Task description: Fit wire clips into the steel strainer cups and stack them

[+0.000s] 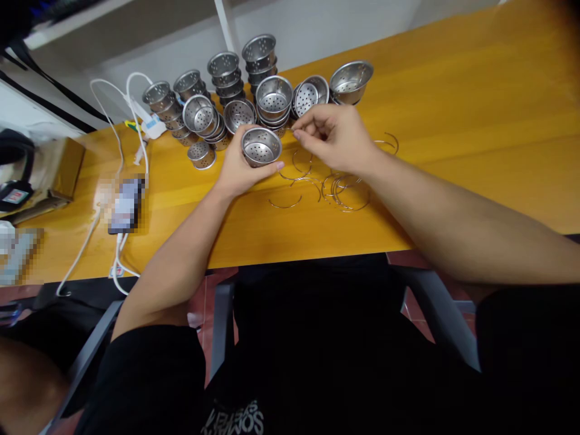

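Observation:
My left hand (239,160) is wrapped round a perforated metal cup (261,147), its open top tilted toward me and holes showing in its base and wall. To the right of that cup, my right hand (333,136) is closed in a pinch. A thin wire seems to stick out a little from its fingertips, most of it hidden. Below the right hand, several curved wires (348,192) lie loosely on the table, some overlapping. A single wire arc (285,204) rests nearer to me.
Stacks of perforated cups (225,66) stand behind my hands on the wooden table (453,121). A small cup (201,155) sits upside down at their left. Further left are a phone (127,205), white cables (121,142), a power strip (151,124) and a cardboard box (67,169).

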Demonstrator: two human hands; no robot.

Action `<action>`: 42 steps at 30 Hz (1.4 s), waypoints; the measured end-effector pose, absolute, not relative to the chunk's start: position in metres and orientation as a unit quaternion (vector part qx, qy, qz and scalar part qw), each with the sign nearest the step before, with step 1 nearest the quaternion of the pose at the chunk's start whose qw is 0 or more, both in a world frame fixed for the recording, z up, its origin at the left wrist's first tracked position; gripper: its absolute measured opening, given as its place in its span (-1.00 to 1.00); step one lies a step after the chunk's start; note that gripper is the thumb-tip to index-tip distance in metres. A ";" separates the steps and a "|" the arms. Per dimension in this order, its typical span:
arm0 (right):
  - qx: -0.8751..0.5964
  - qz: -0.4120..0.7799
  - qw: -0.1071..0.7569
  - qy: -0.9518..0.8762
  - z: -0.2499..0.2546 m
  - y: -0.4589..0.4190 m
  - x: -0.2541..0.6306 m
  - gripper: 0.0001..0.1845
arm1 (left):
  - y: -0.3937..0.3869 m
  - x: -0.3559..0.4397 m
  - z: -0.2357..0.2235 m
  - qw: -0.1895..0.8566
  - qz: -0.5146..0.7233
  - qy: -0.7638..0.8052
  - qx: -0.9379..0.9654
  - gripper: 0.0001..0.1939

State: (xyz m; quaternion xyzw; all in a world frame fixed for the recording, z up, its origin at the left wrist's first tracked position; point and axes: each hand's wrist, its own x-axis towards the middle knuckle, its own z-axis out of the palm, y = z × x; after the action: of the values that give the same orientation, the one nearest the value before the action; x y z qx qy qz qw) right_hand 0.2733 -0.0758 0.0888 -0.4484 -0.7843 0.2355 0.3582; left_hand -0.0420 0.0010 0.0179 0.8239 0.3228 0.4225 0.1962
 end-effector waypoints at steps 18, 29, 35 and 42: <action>-0.446 0.263 0.394 -0.759 0.081 -0.071 0.279 -0.14 | 0.004 -0.046 0.014 0.190 0.430 0.280 0.837 0.21; -0.483 0.237 0.371 -0.757 0.089 -0.077 0.276 -0.17 | 0.005 -0.046 0.013 0.203 0.415 0.314 0.829 0.37; -0.442 0.259 0.409 -0.755 0.084 -0.073 0.276 -0.18 | 0.008 -0.046 0.013 0.195 0.411 0.295 0.841 0.29; -0.427 0.282 0.419 -0.750 0.089 -0.076 0.275 -0.26 | 0.012 -0.048 0.008 0.182 0.421 0.294 0.839 0.20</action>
State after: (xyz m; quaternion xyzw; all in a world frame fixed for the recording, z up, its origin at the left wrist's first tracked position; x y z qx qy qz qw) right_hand 0.2754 -0.0763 0.0888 -0.4270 -0.7500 0.2818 0.4193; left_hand -0.0476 0.0123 0.0076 0.8387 0.2941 0.4205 0.1823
